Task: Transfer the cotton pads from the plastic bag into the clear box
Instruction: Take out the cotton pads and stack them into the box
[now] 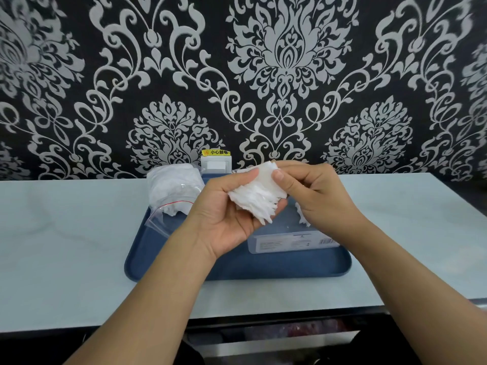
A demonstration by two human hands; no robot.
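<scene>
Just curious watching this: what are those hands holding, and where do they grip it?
A fanned stack of cotton pads. The left hand cradles its lower end, thumb on the front; the right hand pinches its upper right edge.

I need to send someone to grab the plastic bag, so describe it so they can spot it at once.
Find the blue tray on the pale table by the patterned wall. The bag lies on the tray's far left corner, left of the hands. Unlike the rigid clear box on the right, it is soft and crumpled, stuffed with white pads, with a red zip line at its open mouth.
</scene>
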